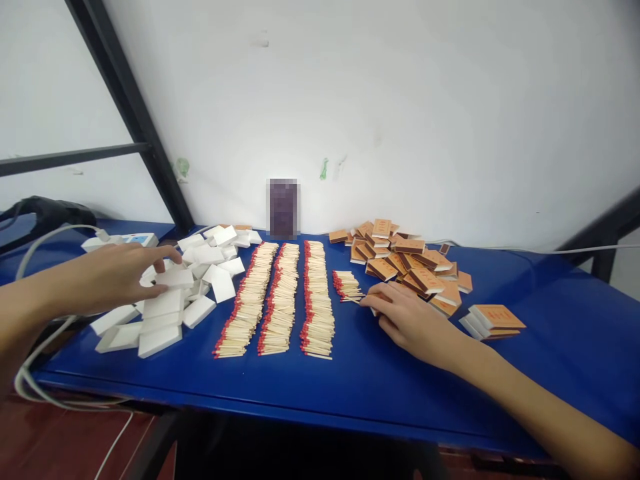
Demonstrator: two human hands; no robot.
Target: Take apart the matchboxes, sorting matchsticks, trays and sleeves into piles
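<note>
My left hand [127,272] is at the pile of white matchbox trays [220,283], its thumb and forefinger closed around one white tray [175,278]. On the right, my right hand [410,320] rests low over the table, fingers bent over a brown-orange matchbox [379,297] that they mostly cover. It lies beside a short row of red-tipped matches [346,285] and in front of a heap of orange matchboxes [420,263]. Three long rows of matches [317,300] run between my hands.
A small stack of matchboxes [493,320] sits to the right on the blue table [280,393]. A blurred dark panel [283,208] stands against the white wall. White cables [30,373], a power strip [120,240] and a black frame post [145,133] are at the left.
</note>
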